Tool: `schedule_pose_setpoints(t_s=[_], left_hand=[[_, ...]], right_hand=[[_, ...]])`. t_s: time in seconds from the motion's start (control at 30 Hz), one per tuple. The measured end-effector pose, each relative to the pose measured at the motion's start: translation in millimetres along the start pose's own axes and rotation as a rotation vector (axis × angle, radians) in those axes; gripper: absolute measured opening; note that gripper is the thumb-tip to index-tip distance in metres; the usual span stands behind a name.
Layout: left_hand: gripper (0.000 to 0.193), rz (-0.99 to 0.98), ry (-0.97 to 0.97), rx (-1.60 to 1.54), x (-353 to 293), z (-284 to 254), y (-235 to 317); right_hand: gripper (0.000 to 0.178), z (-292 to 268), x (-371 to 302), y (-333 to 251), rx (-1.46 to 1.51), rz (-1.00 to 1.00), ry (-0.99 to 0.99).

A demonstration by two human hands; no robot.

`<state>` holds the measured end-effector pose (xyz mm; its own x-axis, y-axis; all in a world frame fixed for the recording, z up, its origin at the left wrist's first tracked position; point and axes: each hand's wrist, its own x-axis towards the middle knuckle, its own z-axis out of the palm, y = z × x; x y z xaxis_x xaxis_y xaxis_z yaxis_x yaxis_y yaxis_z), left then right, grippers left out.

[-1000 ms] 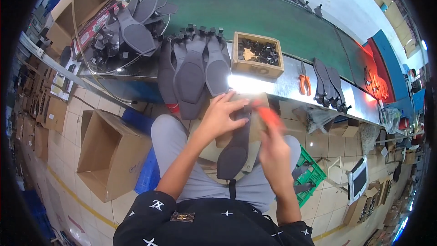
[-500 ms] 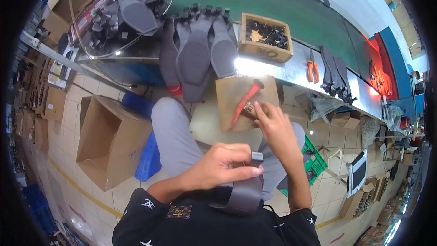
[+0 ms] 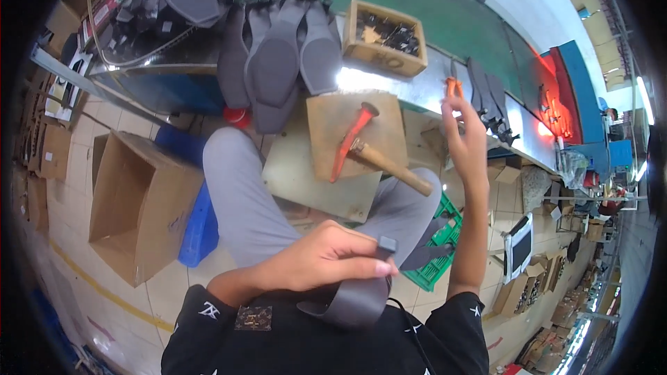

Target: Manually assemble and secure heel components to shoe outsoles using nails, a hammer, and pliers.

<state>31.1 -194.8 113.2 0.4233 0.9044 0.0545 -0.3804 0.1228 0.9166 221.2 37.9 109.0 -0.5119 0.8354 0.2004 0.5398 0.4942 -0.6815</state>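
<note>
My left hand [image 3: 330, 257] is closed around a dark shoe sole [image 3: 358, 303] in front of my chest. The sole's small block heel [image 3: 387, 244] sticks up by my thumb. Out to the right, my right hand [image 3: 467, 135] has its fingers at the orange handles of a pair of pliers [image 3: 453, 87] on the metal bench edge; the hand covers the handle ends. On a square tan board [image 3: 389, 114] before my knees lies a hammer [image 3: 352, 142] with a red head, its wooden handle pointing to my right knee.
Several dark soles [image 3: 274, 66] lean on the bench edge; beside them stands a wooden box [image 3: 385, 62] of small black parts. More soles [image 3: 488, 90] lie right of the pliers. A cardboard box [image 3: 132, 215] stands left on the floor, a green crate [image 3: 445, 267] at the right.
My right hand has left the hammer's handle and gone out to the pliers at the bench edge. My left hand keeps its hold on the sole. The whole view has shifted slightly.
</note>
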Motion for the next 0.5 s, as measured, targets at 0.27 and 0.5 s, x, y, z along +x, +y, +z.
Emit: schedule_pose_setpoints(t_s=[0.27, 0.5], left_hand=[[0.037, -0.044, 0.237, 0.223, 2.9, -0.7, -9.0], [0.027, -0.084, 0.263, 0.08, 1.7, -6.8, -12.1]], right_hand=[[0.047, 7.1, 64.3, 235.2, -0.536, 0.111, 0.224], [0.052, 9.8, -36.0, 64.2, 1.215, 0.125, -0.071]])
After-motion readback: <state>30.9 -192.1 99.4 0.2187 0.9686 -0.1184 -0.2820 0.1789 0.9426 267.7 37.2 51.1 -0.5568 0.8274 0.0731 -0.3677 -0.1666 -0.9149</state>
